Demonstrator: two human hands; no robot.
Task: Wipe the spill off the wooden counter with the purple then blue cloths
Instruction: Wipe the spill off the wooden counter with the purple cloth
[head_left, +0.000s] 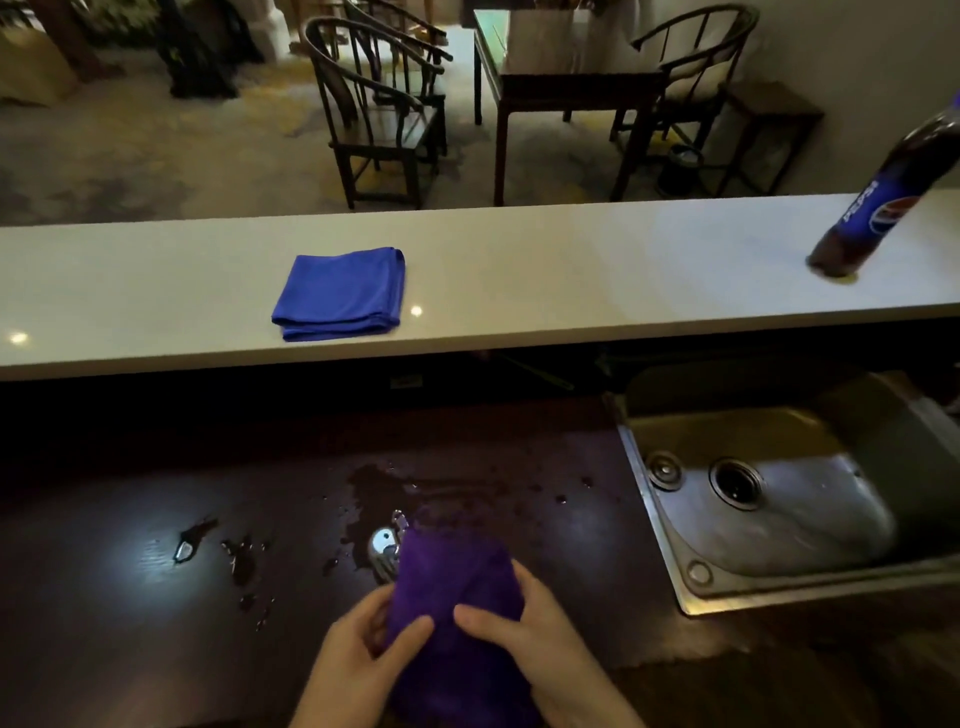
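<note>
While the left hand and right hand both clutch the bunched purple cloth over the dark spill on the wooden bench, the folded blue cloth lies on the white ledge, well apart from a Pepsi-labelled bottle.

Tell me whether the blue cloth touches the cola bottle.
Apart. The head view shows the blue cloth folded mid-ledge and the bottle far to its right, with bare white ledge between them.

Purple cloth in both hands
</note>
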